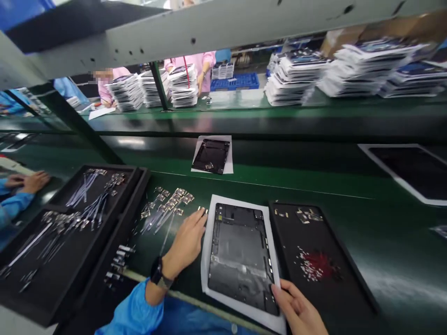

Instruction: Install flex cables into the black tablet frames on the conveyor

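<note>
A black tablet back housing point(239, 260) lies open side up on a white sheet point(206, 274) in front of me. My right hand point(298, 309) grips its lower right corner, thumb on top and fingers at the sheet's edge. My left hand point(185, 239), wearing a dark wristband point(160, 274), reaches along the left side of the sheet. Its fingers are stretched out, the tips at small metallic parts; whether one is pinched cannot be made out. Left of that hand, several small circuit boards with ribbon cables point(174, 200) lie on the green bench.
Black trays point(42, 279) of cabled boards stand left. Another black tray point(331, 298) at right holds small parts and red-wired pieces point(317, 266). A second housing point(212, 156) lies ahead. Paper-layered stacks point(293, 77) line the far bench. A co-worker's hands point(33, 181) are at far left.
</note>
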Demonstrator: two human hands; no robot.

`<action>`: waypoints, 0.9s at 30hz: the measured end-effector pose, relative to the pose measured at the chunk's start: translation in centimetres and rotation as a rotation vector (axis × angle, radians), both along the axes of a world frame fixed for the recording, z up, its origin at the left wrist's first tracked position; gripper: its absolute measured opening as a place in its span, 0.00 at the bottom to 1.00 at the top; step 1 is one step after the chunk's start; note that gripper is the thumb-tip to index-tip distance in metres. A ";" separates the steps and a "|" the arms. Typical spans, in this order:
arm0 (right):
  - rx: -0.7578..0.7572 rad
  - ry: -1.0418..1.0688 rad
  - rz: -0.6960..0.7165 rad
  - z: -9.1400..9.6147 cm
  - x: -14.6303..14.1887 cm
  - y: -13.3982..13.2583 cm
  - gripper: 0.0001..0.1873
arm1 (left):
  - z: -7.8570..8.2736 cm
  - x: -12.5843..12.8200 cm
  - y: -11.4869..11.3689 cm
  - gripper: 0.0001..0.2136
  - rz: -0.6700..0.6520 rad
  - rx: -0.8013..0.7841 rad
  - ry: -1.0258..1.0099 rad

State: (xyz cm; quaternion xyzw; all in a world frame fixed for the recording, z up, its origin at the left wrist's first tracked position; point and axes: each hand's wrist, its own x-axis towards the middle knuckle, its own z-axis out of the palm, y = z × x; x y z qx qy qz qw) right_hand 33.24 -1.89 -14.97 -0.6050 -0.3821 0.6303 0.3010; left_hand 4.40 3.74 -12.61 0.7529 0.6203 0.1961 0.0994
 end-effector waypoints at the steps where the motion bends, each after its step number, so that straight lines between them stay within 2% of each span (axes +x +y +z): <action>1: 0.025 -0.004 0.014 0.3 -0.2 0.1 0.28 | -1.2 -0.1 -1.7 0.21 -0.013 -0.002 0.058; 3: 0.081 -0.022 0.046 0.9 -0.8 0.2 0.29 | -2.7 -0.8 -3.6 0.25 -0.048 -0.010 0.165; 5: 0.125 -0.035 0.101 1.4 -1.5 0.3 0.29 | -3.1 -2.5 -4.4 0.31 -0.073 -0.013 0.243; 8: 0.146 -0.063 0.208 1.9 -2.4 0.6 0.27 | -2.9 -5.6 -5.0 0.34 -0.078 0.006 0.310; 12: 0.235 -0.141 0.308 1.7 -3.5 1.6 0.22 | -2.3 -8.9 -5.8 0.33 -0.082 0.055 0.364; 15: 0.358 -0.241 0.333 1.5 -4.0 2.3 0.18 | -2.0 -10.1 -6.5 0.32 -0.055 0.078 0.379; 19: 0.474 -0.574 0.360 1.8 -3.8 2.6 0.15 | -1.3 -10.0 -7.1 0.29 0.003 0.124 0.326; 21: 0.496 -0.696 0.359 2.3 -3.2 2.7 0.15 | -0.7 -9.4 -6.8 0.24 0.088 0.155 0.256; 23: 0.521 -0.713 0.364 3.0 -2.2 3.1 0.17 | -0.1 -8.7 -5.7 0.19 0.199 0.162 0.197; 25: 0.535 -0.684 0.384 3.8 -0.9 3.8 0.18 | 0.4 -8.0 -3.8 0.17 0.262 0.133 0.184; 27: 0.542 -0.671 0.376 4.7 0.5 4.6 0.18 | 0.8 -7.6 -1.6 0.16 0.262 0.067 0.199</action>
